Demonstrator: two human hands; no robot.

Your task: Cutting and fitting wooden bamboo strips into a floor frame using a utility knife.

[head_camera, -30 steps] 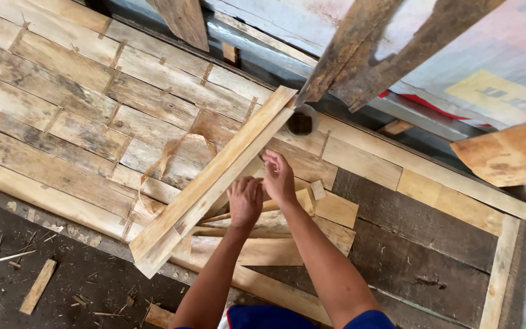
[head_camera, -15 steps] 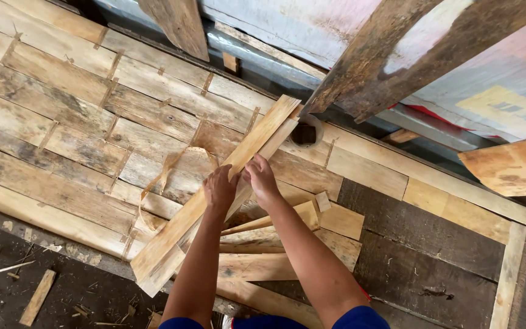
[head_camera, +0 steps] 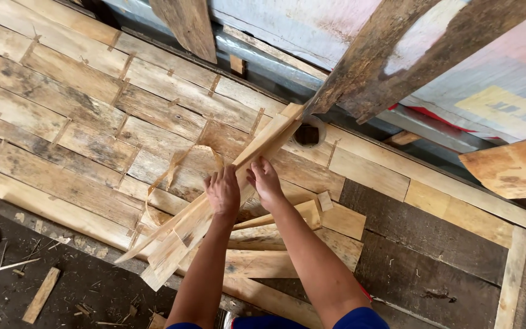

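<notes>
A long pale wooden plank (head_camera: 211,204) lies diagonally over the wooden floor, from the lower left up to a dark round hole (head_camera: 307,134). My left hand (head_camera: 223,192) grips the plank near its middle. My right hand (head_camera: 265,181) holds the same plank just above, by its upper half. The plank is tilted on its edge, and its lower end looks split into thin strips. A curled thin wood shaving (head_camera: 178,161) arches up beside the plank on the left.
Several loose short boards (head_camera: 287,228) lie piled under my arms. The floor is made of short nailed planks (head_camera: 74,116). Dark weathered beams (head_camera: 391,55) lean in from the top right. Scrap bits (head_camera: 41,295) lie on the dark ground at the lower left.
The plank has turned from flat onto its edge and shifted left. Both hands moved up and closed on it. A thin curled strip has come away from the plank.
</notes>
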